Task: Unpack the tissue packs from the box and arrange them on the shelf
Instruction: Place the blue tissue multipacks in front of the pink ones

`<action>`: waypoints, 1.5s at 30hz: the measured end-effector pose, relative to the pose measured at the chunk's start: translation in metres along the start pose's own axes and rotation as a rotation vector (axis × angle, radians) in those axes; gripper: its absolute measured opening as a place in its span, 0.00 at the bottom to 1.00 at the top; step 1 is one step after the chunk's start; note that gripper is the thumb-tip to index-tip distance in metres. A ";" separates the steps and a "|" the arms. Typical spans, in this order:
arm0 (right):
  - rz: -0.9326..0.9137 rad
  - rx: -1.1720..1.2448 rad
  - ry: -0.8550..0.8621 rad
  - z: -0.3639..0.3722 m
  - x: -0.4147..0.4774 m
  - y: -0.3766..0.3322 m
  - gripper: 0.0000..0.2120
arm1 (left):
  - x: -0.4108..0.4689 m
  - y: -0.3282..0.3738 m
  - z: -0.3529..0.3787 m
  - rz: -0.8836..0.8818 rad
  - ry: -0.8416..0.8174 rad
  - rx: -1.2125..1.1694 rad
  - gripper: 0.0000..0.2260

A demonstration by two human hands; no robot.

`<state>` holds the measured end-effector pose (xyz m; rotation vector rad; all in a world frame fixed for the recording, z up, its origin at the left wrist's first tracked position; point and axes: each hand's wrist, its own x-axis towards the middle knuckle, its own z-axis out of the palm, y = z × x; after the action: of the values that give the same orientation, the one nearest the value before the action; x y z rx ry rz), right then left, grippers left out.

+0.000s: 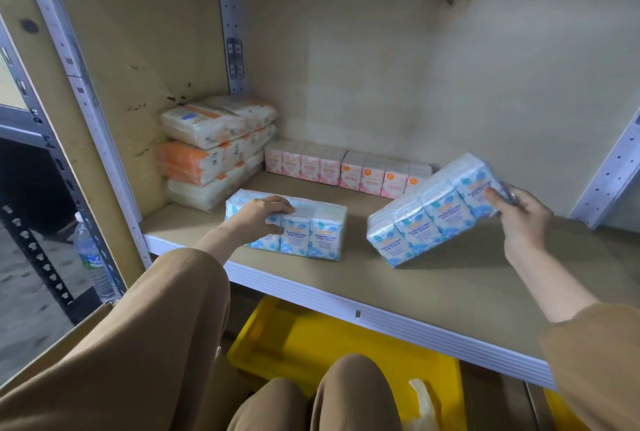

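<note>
A water bottle stands on the floor at far left, outside the shelf's grey upright. On the shelf, three large orange-and-white packs are stacked in the back left corner against the side panel. Just right of them, a row of small pink tissue packs lines the back wall. Below the shelf's front edge sits a yellow bin, partly hidden by the person's knees.

The left blue tissue pack stands upright on the shelf near the front edge, in front of the stack. The left hand lies over its top left end, fingers curled down its front face, holding it. Well apart to the right, the right blue tissue pack is tilted, its lower left corner touching the shelf and its right end raised. The right hand grips that raised end, thumb on the front face and fingers wrapped behind
</note>
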<state>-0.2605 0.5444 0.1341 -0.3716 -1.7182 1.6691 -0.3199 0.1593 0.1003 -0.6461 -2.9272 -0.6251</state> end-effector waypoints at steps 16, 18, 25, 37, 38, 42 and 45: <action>-0.114 -0.795 -0.207 -0.039 -0.026 0.019 0.18 | -0.005 0.005 0.003 -0.009 0.029 0.025 0.21; -0.286 -0.920 -0.281 -0.026 -0.036 0.007 0.19 | -0.006 0.007 0.004 -0.003 0.044 0.033 0.21; -0.450 -1.338 -0.788 0.031 -0.055 0.014 0.28 | -0.019 0.018 0.007 0.004 0.012 0.243 0.26; -0.582 -1.318 -0.526 0.085 -0.038 0.054 0.24 | 0.043 0.006 0.021 -0.043 0.030 0.310 0.22; -0.564 -1.320 -0.520 0.092 -0.035 0.054 0.23 | 0.052 0.003 0.021 -0.039 0.026 0.305 0.23; -0.621 -1.333 -0.475 0.124 -0.016 0.063 0.23 | 0.087 -0.012 0.022 -0.034 0.024 0.291 0.23; -0.624 -1.303 -0.467 0.147 -0.001 0.072 0.27 | 0.113 -0.025 0.024 -0.034 0.033 0.275 0.24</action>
<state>-0.3743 0.4418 0.0762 0.0347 -2.7144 0.0193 -0.4331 0.1920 0.0873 -0.5493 -2.9205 -0.2248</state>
